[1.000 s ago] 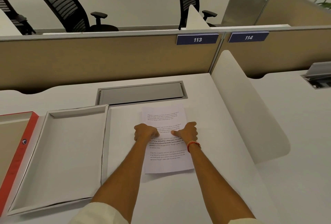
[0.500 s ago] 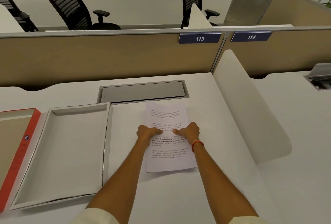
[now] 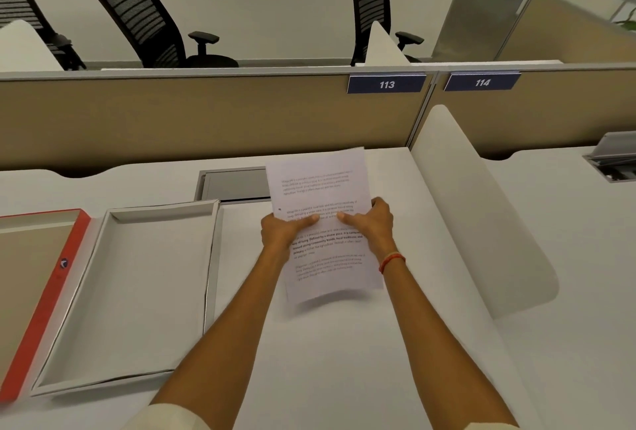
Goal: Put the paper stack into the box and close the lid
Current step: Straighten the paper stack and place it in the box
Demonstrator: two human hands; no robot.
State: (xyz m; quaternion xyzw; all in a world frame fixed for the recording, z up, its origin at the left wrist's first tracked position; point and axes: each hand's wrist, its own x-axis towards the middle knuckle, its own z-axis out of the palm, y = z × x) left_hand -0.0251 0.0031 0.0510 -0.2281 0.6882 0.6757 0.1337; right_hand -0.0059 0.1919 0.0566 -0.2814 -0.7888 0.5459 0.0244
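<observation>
— Where is the paper stack (image 3: pixel 327 223) now?

— I hold it in the air above the white desk (image 3: pixel 344 360), to the right of the open box (image 3: pixel 137 292). Its shadow lies on the desk under its near edge. The printed side faces up to me.

— And your fingers?

— My left hand (image 3: pixel 285 231) pinches the left edge, thumb on top of the page, the other fingers hidden under it. My right hand (image 3: pixel 371 223) pinches the right edge in the same way. A red band (image 3: pixel 391 261) is on my right wrist.

— What about the box?

— It lies flat and white inside. Its red-edged lid (image 3: pixel 41 292) lies open, touching the left side of the box. The far edge of the paper stack covers part of the grey desk hatch (image 3: pixel 237 185), behind the box.
</observation>
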